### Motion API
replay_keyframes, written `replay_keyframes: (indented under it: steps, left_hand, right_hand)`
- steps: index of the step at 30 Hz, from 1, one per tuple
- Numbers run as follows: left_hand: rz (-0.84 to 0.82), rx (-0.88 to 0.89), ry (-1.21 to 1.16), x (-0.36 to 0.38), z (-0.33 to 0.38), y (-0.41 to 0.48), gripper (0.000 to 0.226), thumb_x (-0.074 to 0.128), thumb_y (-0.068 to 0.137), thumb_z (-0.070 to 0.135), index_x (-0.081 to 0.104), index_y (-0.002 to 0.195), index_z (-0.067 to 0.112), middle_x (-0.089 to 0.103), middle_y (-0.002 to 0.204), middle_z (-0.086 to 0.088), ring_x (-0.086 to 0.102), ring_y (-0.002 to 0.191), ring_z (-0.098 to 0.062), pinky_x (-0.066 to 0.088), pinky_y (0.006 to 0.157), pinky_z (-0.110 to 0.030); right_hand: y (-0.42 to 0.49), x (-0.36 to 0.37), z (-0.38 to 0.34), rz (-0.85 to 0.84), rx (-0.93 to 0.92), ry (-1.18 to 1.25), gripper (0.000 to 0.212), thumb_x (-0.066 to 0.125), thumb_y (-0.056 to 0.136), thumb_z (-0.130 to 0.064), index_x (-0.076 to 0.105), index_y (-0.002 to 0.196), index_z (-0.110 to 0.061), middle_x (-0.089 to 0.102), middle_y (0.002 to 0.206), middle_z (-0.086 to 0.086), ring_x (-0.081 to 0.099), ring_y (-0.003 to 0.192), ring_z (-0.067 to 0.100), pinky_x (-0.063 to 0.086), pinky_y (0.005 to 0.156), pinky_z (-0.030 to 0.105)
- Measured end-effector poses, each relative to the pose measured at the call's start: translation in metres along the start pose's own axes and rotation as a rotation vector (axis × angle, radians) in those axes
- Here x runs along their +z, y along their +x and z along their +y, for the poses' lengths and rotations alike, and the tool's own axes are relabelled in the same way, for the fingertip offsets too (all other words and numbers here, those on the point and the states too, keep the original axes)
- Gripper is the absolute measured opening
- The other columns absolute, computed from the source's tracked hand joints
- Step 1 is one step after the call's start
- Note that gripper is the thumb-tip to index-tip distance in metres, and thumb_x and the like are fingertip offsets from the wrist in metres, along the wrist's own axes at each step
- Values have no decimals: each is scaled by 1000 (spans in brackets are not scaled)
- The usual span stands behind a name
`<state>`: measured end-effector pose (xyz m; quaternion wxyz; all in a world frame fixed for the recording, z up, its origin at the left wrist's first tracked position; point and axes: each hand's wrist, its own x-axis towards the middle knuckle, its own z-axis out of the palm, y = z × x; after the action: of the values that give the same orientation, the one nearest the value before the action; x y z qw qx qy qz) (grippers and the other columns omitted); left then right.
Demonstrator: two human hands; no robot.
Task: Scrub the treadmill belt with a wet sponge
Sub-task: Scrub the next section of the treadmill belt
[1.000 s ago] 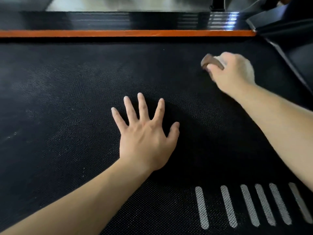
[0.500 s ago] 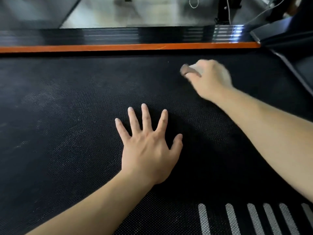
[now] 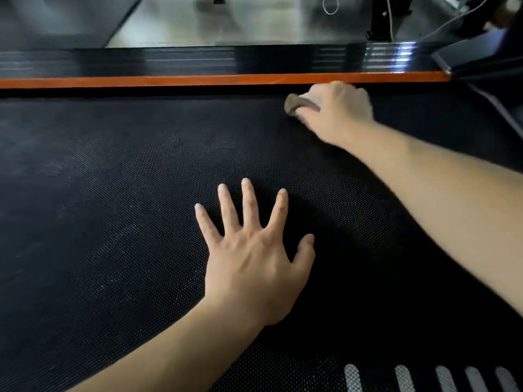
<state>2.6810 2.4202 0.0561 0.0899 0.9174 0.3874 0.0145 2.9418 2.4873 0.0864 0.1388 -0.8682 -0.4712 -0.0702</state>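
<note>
sponge [image 3: 297, 104] in right hand [image 3: 336, 111]

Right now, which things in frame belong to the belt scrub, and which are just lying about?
Job:
- treadmill belt
- sponge, gripped by the right hand
- left hand, flat on the belt

Lying about:
- orange strip
- glossy black rail
- white cord
- black stand leg
</note>
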Motion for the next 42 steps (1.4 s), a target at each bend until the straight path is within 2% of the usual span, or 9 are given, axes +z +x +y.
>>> replay_keyframes:
  steps: [4,8,14,19,25,29,35,40,42]
  left_hand:
    - [23,7,-5,2,-2,-1,80,13,91,77,0,161,41,-13,171,-13,-25,153,-41,-16,118,-68]
    - [13,2,-2,3,-1,-1,81,11,90,77,-1,161,41,-14,171,-13,-25,153,-41,-14,118,-68]
    - [15,-12,-3,-1,-1,0,82,10,89,78,0,161,41,-11,171,-12,-21,154,-40,-12,119,-68]
    - [-7,-13,9,-1,-1,-1,81,9,88,78,-3,160,42,-14,171,-10,-23,154,-39,-13,119,-67]
    - [-6,-19,17,0,-1,0,81,9,88,79,-2,160,43,-13,171,-10,-22,154,-39,-12,119,-67]
    - [-5,-17,16,1,-2,1,81,10,89,79,-3,160,43,-13,171,-10,-22,154,-38,-12,119,-67]
    - [-5,-20,14,1,-2,0,81,9,88,79,-1,160,43,-11,171,-10,-21,154,-38,-11,119,-67]
    - [-11,-22,17,1,-1,0,81,9,88,79,0,160,43,-11,171,-10,-21,155,-38,-12,119,-67]
    - [-12,-25,15,1,-1,0,81,9,87,78,1,160,43,-11,171,-10,-20,155,-38,-12,119,-67]
  right_hand:
    - [4,-21,94,84,380,-34,45,58,91,-53,67,120,-19,68,120,15,61,114,40,48,96,46]
    - [-3,-28,115,120,500,5,46,57,92,-50,66,116,-13,66,122,19,60,116,42,48,100,49]
    - [-44,-30,87,-41,135,73,30,61,93,-49,67,105,-23,67,103,10,62,97,36,48,85,43]
    - [-26,-36,98,87,405,31,36,59,94,-48,65,115,-18,66,120,14,59,113,38,45,95,46]
    - [-65,-36,88,-81,76,115,26,59,94,-47,67,107,-26,67,102,5,60,94,30,48,91,46]
    - [-46,-40,97,70,356,12,30,55,95,-49,65,109,-24,67,114,12,60,108,37,44,92,46]
    - [-117,-32,59,-1,-103,85,27,59,95,-45,70,106,-22,59,89,2,58,84,27,44,78,41]
    - [-98,-39,82,107,231,29,38,53,96,-49,68,108,-16,63,99,12,60,98,38,45,84,44]
    - [-117,-37,62,92,139,50,40,50,98,-51,69,108,-17,60,95,9,58,93,34,44,82,43]
